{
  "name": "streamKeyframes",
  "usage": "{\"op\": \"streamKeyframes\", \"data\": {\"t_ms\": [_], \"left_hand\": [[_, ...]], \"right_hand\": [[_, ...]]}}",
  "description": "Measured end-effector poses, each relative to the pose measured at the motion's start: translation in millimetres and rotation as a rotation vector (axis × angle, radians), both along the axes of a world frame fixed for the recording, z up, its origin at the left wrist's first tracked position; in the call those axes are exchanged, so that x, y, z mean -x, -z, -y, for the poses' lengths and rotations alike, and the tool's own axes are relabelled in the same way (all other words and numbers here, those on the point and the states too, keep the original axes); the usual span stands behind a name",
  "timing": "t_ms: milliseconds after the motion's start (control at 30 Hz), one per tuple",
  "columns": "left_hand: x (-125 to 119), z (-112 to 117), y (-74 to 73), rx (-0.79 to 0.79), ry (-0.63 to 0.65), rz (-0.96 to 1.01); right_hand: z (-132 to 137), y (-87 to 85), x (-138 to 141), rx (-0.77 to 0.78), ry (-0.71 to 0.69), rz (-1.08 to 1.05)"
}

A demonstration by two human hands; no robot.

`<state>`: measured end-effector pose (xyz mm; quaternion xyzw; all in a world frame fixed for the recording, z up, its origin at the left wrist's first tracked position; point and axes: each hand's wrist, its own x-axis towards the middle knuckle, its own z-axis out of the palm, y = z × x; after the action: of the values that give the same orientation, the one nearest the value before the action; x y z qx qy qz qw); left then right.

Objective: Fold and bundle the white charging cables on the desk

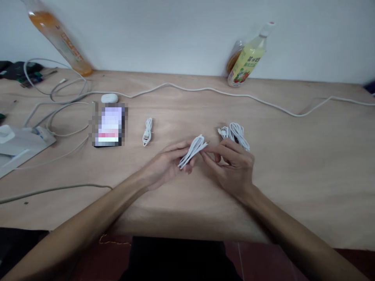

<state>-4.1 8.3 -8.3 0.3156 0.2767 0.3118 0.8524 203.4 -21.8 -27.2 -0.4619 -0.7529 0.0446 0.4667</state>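
Observation:
A folded bundle of white charging cable (193, 150) lies across the fingers of my left hand (168, 162), which is closed around it above the table. My right hand (234, 166) is at the bundle's right end, with thumb and index finger pinched against it. A small dark tip shows there, too small to name. Just beyond my right hand are more coiled white cables (239, 134) on the table, partly hidden by its knuckles. To the left lies a small coiled USB cable (148, 132) with its plug showing.
A phone (109, 125) and a white earbud case (109, 98) lie at the left, near a white power strip (23, 140) and loose cords. An orange drink bottle (61, 41) and a yellow bottle (249, 58) stand by the wall. One long white cord (211, 89) crosses the table's back.

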Motion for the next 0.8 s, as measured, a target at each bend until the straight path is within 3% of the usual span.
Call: {"op": "streamKeyframes", "data": {"t_ms": [167, 267, 433, 600, 800], "left_hand": [[1, -1, -9.1, 0.042, 0.049, -0.026], [-1, -2, -9.5, -0.018, -0.016, -0.087], [-3, -1, -1.4, -0.292, -0.249, -0.304], [2, 0, 8.5, -0.554, -0.271, -0.605], [6, 2, 10.3, -0.794, -0.279, -0.82]], "right_hand": [[1, 2.2, 4, 0.108, 0.001, -0.089], [1, 2.1, 6, 0.161, 0.048, -0.148], [1, -2.8, 8, 0.323, 0.115, -0.303], [-2, -7.2, 7, 0.543, 0.045, -0.471], [-6, -3.9, 5, 0.678, -0.029, -0.645]]}}
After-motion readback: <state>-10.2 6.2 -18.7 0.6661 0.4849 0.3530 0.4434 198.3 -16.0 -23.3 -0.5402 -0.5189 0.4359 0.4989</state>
